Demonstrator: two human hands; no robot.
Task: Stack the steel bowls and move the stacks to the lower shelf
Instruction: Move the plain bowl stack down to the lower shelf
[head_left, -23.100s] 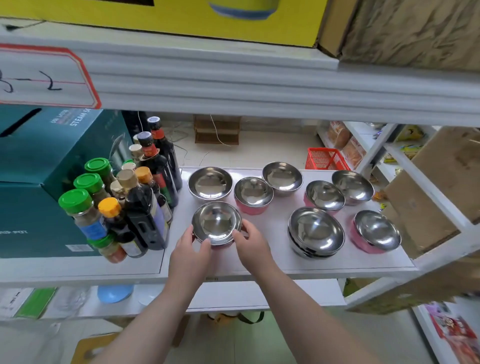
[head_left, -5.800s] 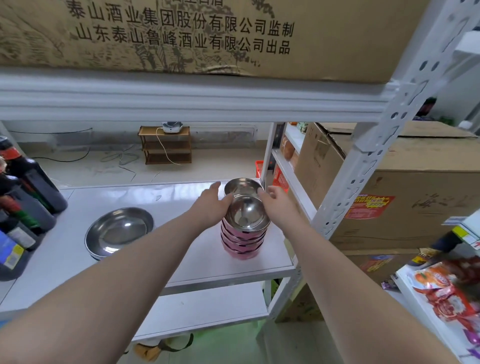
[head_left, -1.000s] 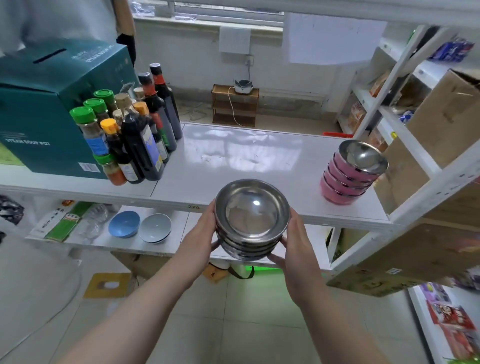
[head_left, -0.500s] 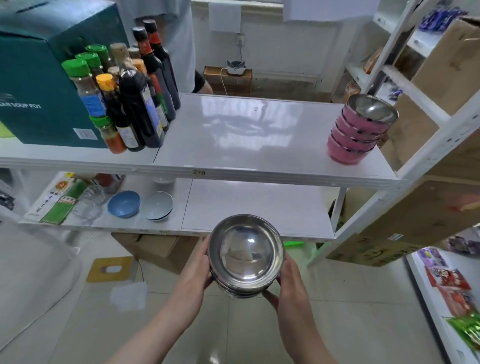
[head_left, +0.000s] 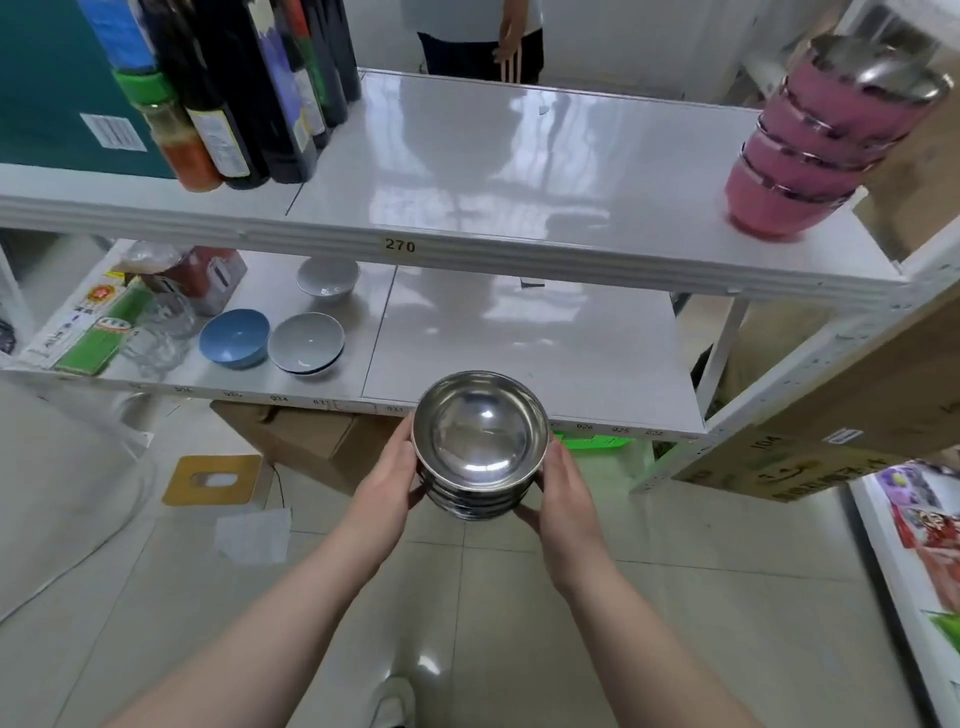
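Observation:
A stack of plain steel bowls is held in the air just in front of the lower shelf's front edge. My left hand grips its left side and my right hand its right side. A second stack of pink-sided steel bowls stands at the right end of the upper shelf.
Sauce bottles and a teal box fill the upper shelf's left end. On the lower shelf's left part lie a blue bowl, two grey bowls, glassware and packets. Cardboard boxes stand at right. A person stands behind the shelving.
Both hands have carried the steel stack forward to the lower shelf's front edge. My view has dropped closer to the shelves.

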